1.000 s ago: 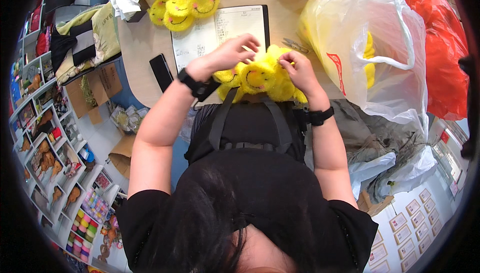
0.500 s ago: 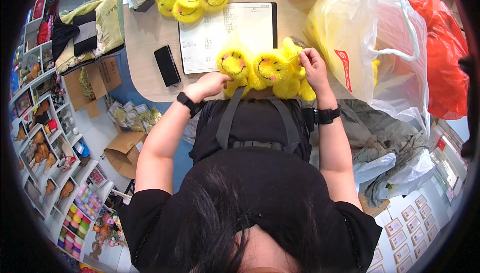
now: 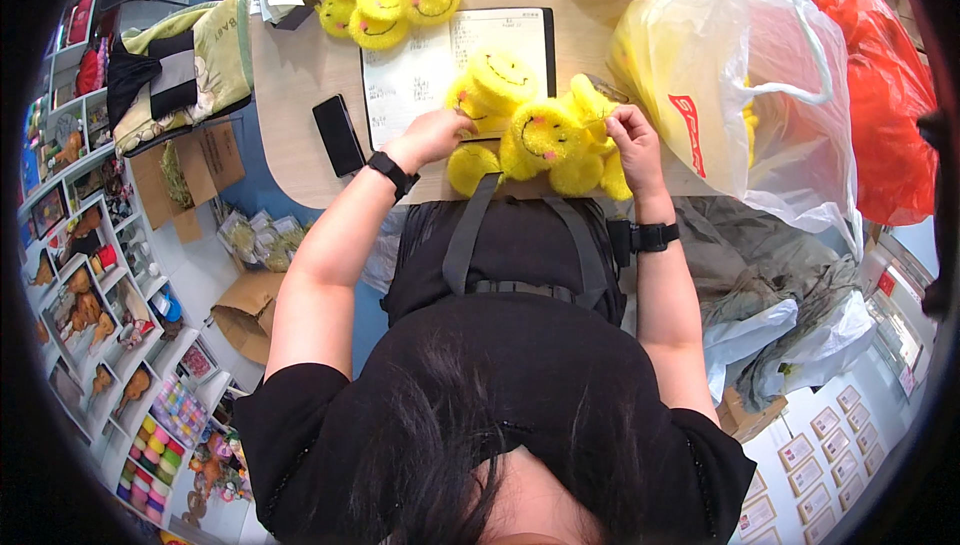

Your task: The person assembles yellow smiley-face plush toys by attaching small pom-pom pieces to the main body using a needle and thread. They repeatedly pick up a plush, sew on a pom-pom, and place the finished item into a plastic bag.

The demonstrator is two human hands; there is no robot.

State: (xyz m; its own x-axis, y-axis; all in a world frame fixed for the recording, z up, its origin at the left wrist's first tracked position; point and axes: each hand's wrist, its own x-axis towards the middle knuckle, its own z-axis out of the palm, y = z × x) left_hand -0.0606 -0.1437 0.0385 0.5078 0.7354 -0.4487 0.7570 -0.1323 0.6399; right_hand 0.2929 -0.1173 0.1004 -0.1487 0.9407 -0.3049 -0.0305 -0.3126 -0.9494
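Observation:
A bunch of fuzzy yellow smiley-face plush toys (image 3: 545, 135) lies at the table's near edge, partly over the open notebook (image 3: 405, 85). My left hand (image 3: 437, 138) is closed at the bunch's left side, its fingertips gripping the edge of a smiley plush that is tipped up and away. At the right side, my right hand (image 3: 634, 142) pinches a piece of the yellow plush between thumb and fingers. One smiley face in the middle points up, with pink cheeks. What joins the toys together is hidden.
A black phone (image 3: 339, 135) lies left of the notebook. More smiley plush toys (image 3: 378, 15) sit at the far side. On the right stand a white plastic bag (image 3: 690, 75) with yellow things inside and a red bag (image 3: 880, 95). A black bag (image 3: 500, 245) rests against my lap.
My left hand has moved slightly right and farther away, tipping the left smiley plush up and back over the notebook. My right hand keeps its pinch in nearly the same place.

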